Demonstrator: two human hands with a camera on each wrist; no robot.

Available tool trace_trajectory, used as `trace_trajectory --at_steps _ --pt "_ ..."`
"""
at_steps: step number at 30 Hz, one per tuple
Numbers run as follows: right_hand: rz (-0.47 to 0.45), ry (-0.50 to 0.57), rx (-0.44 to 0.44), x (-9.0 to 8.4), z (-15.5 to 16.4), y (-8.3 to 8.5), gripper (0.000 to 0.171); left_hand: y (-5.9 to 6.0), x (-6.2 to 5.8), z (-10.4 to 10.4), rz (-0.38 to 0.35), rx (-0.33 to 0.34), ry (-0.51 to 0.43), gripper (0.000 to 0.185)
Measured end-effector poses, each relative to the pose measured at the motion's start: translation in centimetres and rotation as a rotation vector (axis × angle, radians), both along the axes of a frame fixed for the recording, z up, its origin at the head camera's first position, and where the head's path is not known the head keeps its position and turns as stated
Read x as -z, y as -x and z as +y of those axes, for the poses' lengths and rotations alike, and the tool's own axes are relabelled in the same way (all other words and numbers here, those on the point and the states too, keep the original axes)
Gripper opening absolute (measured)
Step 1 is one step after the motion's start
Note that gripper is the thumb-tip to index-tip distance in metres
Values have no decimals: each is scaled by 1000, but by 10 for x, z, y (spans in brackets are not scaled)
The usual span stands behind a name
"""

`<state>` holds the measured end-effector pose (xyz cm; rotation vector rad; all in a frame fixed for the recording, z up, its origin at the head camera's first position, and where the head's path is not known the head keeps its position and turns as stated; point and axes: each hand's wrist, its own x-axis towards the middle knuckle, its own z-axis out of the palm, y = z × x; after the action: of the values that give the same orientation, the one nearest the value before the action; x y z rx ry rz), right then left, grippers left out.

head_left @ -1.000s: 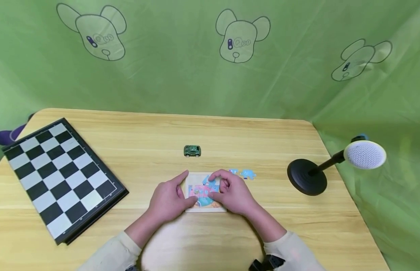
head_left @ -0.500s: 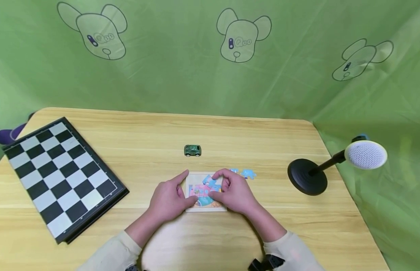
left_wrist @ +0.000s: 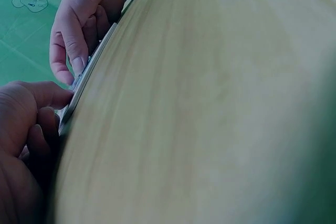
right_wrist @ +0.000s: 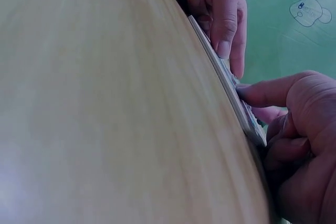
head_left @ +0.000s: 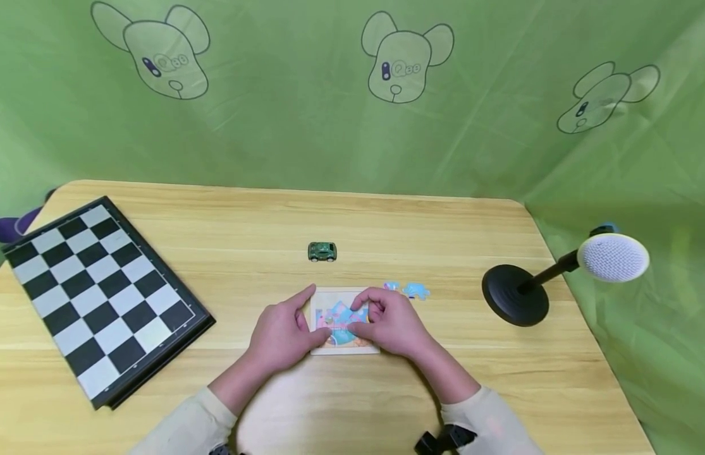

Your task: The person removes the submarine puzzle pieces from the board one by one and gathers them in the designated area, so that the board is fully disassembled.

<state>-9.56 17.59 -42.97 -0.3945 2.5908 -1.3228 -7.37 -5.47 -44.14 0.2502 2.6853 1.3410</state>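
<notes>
The puzzle board point(head_left: 344, 322) lies flat on the bench point(head_left: 386, 234), near its front edge at centre. The left hand point(head_left: 284, 332) rests against the board's left side: forefinger straight along the edge, thumb laid on the picture. The right hand point(head_left: 389, 325) covers the board's right part, fingers curled, tips pressing a blue puzzle piece point(head_left: 352, 309) down on the board. Two loose blue pieces point(head_left: 408, 290) lie on the bench just beyond the right hand. A green toy car point(head_left: 322, 251) stands farther back, apart from the board. A chessboard point(head_left: 96, 294) occupies the left end; a black lamp base point(head_left: 514, 296) stands at the right.
</notes>
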Motion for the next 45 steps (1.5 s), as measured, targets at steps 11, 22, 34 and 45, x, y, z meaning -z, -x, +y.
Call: trace_trajectory --at_steps 11,22,34,45 --pt "10 36 -54 0 0 -1 27 1 -1 -1 0 -4 -2 79" --pt "-9 38 -108 3 2 -3 16 1 -1 0 -5 -5 -5 79" --pt "88 50 -65 2 -6 -6 28 2 -1 0 7 -3 -10 78" --pt "26 -31 -132 -10 -11 0 34 2 -1 2 14 5 -19 79"
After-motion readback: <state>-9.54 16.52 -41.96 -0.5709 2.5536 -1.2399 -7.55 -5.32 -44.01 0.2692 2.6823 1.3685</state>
